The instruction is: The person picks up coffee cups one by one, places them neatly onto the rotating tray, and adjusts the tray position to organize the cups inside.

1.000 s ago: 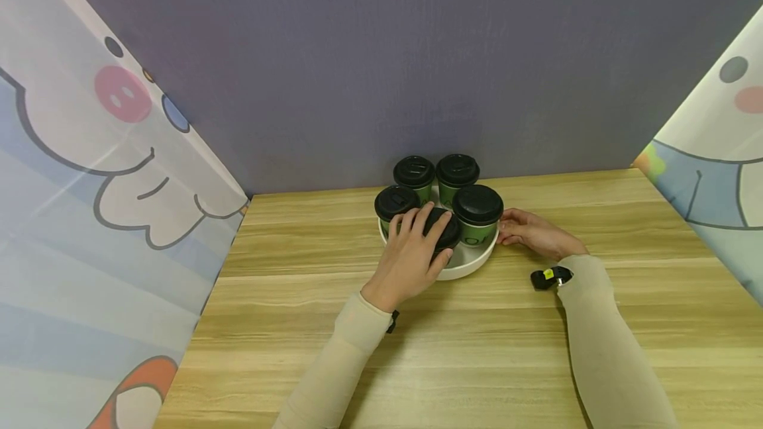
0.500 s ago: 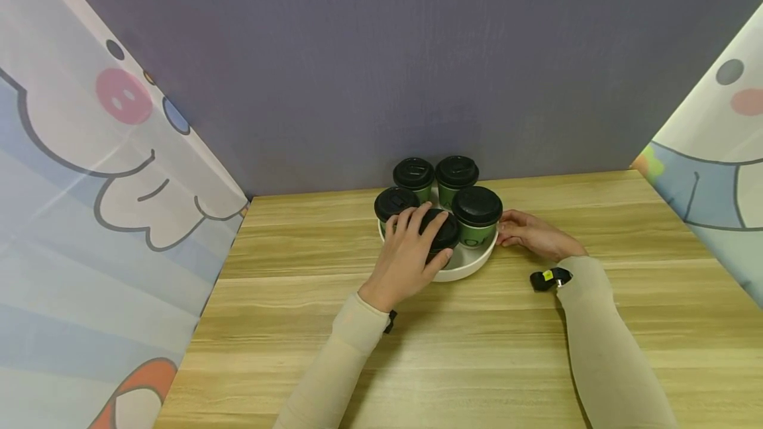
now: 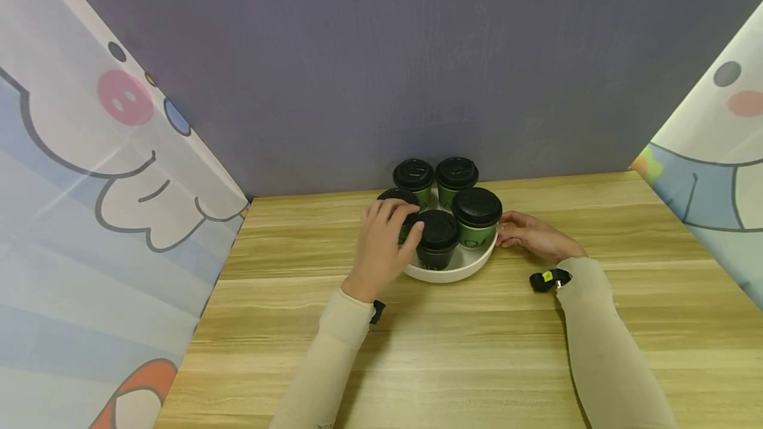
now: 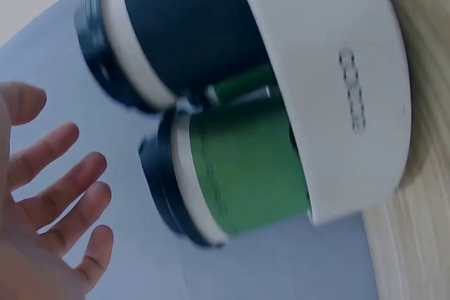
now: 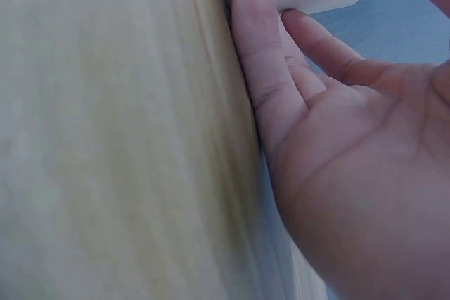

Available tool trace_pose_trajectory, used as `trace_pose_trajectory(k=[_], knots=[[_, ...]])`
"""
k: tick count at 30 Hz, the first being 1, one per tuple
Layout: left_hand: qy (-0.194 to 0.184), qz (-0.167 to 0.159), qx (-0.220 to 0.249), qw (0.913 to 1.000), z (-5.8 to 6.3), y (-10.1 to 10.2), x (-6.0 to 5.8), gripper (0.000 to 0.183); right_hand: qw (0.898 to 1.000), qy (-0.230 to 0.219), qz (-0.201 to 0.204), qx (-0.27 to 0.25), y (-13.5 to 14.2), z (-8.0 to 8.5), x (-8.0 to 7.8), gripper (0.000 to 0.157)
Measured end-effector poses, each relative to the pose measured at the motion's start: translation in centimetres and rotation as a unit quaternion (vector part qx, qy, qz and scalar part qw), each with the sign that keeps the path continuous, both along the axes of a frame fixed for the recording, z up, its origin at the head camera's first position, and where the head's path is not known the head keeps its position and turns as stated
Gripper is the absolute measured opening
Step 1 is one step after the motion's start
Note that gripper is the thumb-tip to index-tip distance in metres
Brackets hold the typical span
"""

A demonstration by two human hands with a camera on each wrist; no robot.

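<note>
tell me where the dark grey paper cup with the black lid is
In the head view, the dark grey paper cup stands at the near edge of the round white tray, just right of the left hand.

Green cups (image 3: 475, 232) with black lids (image 3: 476, 203), white tray (image 3: 456, 270), light wood-grain table (image 3: 477, 349).

Head view looks down; wrist views close on the white tray (image 4: 330, 68).

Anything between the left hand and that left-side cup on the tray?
Nothing visible. The left hand hovers open right at the left cup, partly covering it in the head view. The dark cup stands beside its thumb on the white tray, not between.
</note>
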State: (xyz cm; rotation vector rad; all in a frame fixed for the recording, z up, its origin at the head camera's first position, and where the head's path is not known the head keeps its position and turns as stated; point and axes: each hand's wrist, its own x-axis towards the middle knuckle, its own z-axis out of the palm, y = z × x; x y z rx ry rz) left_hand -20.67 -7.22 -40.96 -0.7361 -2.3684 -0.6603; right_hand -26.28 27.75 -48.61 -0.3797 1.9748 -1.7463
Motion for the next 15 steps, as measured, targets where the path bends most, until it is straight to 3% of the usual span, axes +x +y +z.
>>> trace_pose_trajectory(k=[8,12,15], knots=[[0.012,0.056,0.071,0.9959,0.2,-3.3,-1.6,0.031,0.999,0.026,0.013,-0.017,0.8,-0.5,-0.3,0.034],[-0.013,0.091,0.072,0.9932,0.2,-4.8,-2.2,0.033,0.997,0.060,-0.038,0.038,1.2,0.4,-0.1,0.048],[-0.043,0.113,0.061,0.9908,0.3,-5.8,-2.4,0.037,0.980,0.122,-0.100,0.121,1.1,1.2,0.0,0.053]])
